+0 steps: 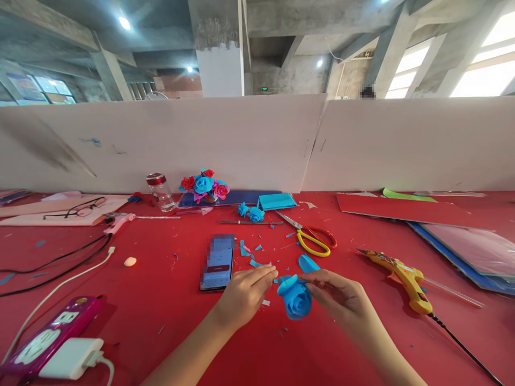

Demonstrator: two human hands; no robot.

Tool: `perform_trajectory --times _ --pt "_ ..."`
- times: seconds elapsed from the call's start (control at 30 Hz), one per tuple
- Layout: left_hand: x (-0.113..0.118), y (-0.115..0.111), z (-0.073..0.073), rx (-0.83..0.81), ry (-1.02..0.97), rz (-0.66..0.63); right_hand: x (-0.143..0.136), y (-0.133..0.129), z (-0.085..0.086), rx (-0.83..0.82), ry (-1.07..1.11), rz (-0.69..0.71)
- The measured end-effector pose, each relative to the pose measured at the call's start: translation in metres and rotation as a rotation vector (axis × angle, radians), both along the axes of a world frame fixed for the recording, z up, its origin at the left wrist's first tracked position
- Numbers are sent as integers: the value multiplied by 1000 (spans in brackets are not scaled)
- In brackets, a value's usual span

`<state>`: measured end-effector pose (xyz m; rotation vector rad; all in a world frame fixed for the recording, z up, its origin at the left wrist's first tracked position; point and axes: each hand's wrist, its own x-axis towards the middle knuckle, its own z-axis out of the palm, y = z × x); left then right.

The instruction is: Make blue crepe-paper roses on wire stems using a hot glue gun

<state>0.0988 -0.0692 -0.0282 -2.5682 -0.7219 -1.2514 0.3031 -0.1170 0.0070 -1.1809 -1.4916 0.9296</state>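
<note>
Over the red table (pixel 132 305), the right hand (pixel 341 297) is pinching a blue flower (pixel 298 303), probably mid-shaping, the left hand's (pixel 247 295) grip being unclear, next move seemingly calling for light pressure.

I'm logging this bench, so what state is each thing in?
Blue flower: petals curled, pinched in the right hand.
Left hand: fingertips together, beside the flower.
Phone: face up, screen lit.
Scissors: lying down, unheld.
Yellow glue gun: lying on its side, unheld.
Jar: lid on.
Glasses: resting on a pale board.
White cable: one end unplugged.
Bouquet: standing.
</note>
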Motion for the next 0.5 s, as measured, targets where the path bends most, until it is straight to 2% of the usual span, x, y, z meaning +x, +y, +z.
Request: perform_trajectory --times 0.2,0.5 --pt "1 -1 2 46 54 -9 -2 -3 5 27 -104 26" --pt "3 -4 9 65 61 -40 -2 0 2 -183 108 173"
